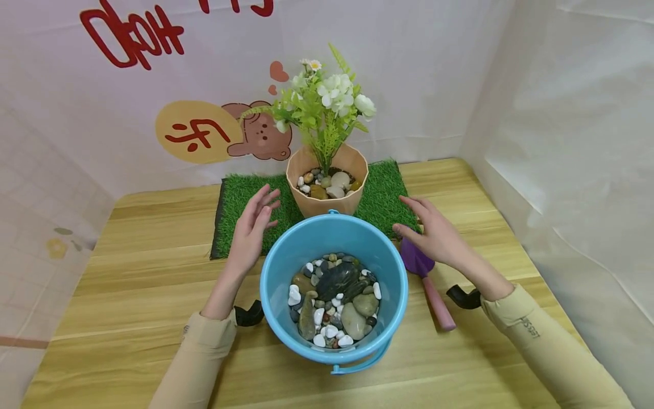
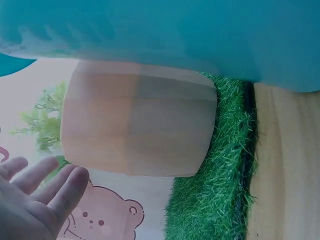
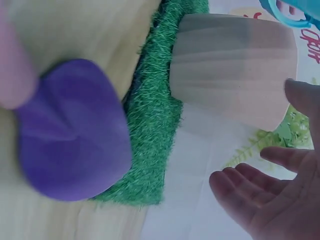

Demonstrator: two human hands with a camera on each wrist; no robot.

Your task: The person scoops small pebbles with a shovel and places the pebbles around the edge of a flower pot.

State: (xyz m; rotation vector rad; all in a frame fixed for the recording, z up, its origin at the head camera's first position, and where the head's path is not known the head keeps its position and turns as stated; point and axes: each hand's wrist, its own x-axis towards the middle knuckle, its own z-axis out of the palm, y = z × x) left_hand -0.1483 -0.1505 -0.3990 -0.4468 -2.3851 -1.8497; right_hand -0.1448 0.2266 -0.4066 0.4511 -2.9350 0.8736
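A light orange flowerpot (image 1: 327,201) stands on a green turf mat (image 1: 385,196), with white flowers and leaves (image 1: 332,102) rising from it and stones on its soil. My left hand (image 1: 251,230) hovers to the left of the pot, fingers loosely spread and holding nothing. On the other side my right hand (image 1: 434,230) is held out, its fingers apart and empty, above a purple trowel (image 3: 75,130) with a pink handle (image 1: 438,304). Between my forearms stands a blue bucket (image 1: 273,284) containing pebbles and larger stones (image 1: 337,281).
The wooden table (image 1: 153,284) carries everything. White sheeting (image 1: 409,74) with red lettering and a cartoon bear (image 1: 263,133) hangs behind it, and more sheeting runs along the right side. The bucket's handle (image 1: 363,363) hangs down toward the front.
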